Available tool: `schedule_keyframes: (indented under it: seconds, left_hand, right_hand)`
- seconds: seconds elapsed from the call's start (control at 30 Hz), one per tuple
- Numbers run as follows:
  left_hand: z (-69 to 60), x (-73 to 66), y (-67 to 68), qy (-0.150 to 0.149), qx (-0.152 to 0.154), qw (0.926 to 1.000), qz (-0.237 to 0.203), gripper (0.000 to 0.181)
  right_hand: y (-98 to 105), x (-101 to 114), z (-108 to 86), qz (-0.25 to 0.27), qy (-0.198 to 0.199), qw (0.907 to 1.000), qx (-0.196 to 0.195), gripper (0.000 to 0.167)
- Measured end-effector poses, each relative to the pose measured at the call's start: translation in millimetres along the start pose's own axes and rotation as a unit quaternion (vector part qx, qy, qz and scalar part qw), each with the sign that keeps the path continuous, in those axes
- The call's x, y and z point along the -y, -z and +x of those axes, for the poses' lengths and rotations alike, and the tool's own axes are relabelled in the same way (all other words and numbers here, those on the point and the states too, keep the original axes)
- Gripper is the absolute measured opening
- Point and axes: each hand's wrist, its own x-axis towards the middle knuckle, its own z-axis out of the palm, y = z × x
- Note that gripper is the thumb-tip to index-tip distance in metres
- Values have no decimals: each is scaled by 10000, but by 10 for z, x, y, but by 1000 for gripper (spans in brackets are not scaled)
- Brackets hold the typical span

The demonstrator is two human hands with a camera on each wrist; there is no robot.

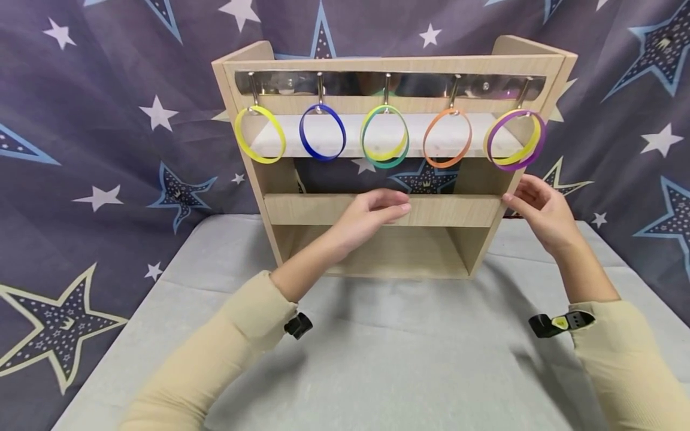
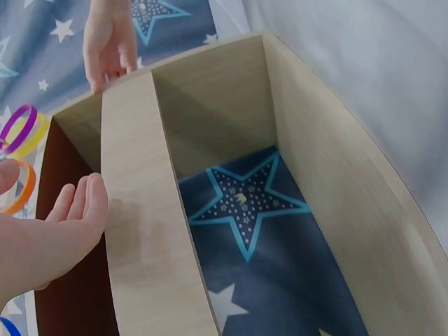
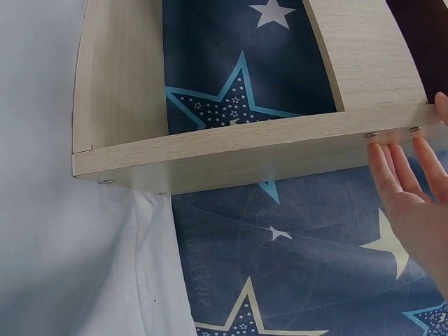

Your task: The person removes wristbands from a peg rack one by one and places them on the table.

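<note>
wooden rack stands front-on; its crossbar runs sideways

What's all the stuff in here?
Open wooden rack: one, pale tan, centre.
Metal strip with five hooks: one, silver, rack's upper front.
Thin round rings: seven, yellow (three), blue, green, orange, purple, on hooks.
Flat shelf: one, white, inside rack.
Cloth-covered table: one, pale grey, underneath.
Star-patterned fabric backdrop: one, dark grey-blue, behind.
Long sleeves: two, beige, foreground.
Small wrist straps: two, mostly black, by sleeves.
Left grip: one, bare, rack's front.
Right grip: one, bare, rack's right side.
</note>
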Motion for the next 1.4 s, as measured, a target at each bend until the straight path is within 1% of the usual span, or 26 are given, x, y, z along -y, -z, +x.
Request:
schedule_keyframes:
  seconds: [0.17, 0.27, 0.4, 0.47, 0.6, 0.7, 0.83, 0.93, 1.03, 1.23, 1.33, 1.4]
  left_hand:
    - [44, -50, -89, -22, 87, 9996, -251, 34]
    - [77, -82, -134, -18, 180, 9993, -313, 34]
    - [128, -126, -189, -37, 290, 9992, -278, 35]
    - [146, -149, -218, -30, 322, 9991, -263, 34]
    - [181, -204, -287, -9, 350, 9989, -300, 34]
    - [208, -245, -341, -35, 355, 9989, -301, 34]
    - [244, -283, -404, -116, 422, 9987, -271, 33]
    - [269, -306, -445, -129, 479, 9984, -270, 34]
    - [296, -328, -481, -99, 510, 9982, -301, 34]
    - [343, -375, -532, -27, 504, 9979, -406, 33]
    - [340, -401, -560, -25, 461, 9977, -492, 33]
    - [335, -415, -584, -47, 391, 9977, -548, 33]
  right_hand:
    - [13, -16, 7, 309, 37, 9993, 185, 32]
    - [23, -17, 11, 180, 32, 9997, 164, 32]
    - [48, -11, 25, 74, 68, 9997, 205, 33]
    - [64, -8, 30, 211, 101, 9991, 352, 34]
    - [93, 5, 36, 224, 103, 9984, 518, 35]
    - [117, 7, 49, 384, 120, 9969, 680, 36]
    - [146, -7, 68, 741, 151, 9926, 950, 37]
    - [162, -14, 77, 825, 140, 9909, 1054, 37]
    - [181, -11, 84, 824, 101, 9899, 1153, 36]
    - [215, 17, 103, 661, -40, 9898, 1261, 31]
    - [220, 27, 114, 738, -27, 9881, 1351, 33]
    - [220, 36, 113, 658, -34, 9886, 1353, 35]
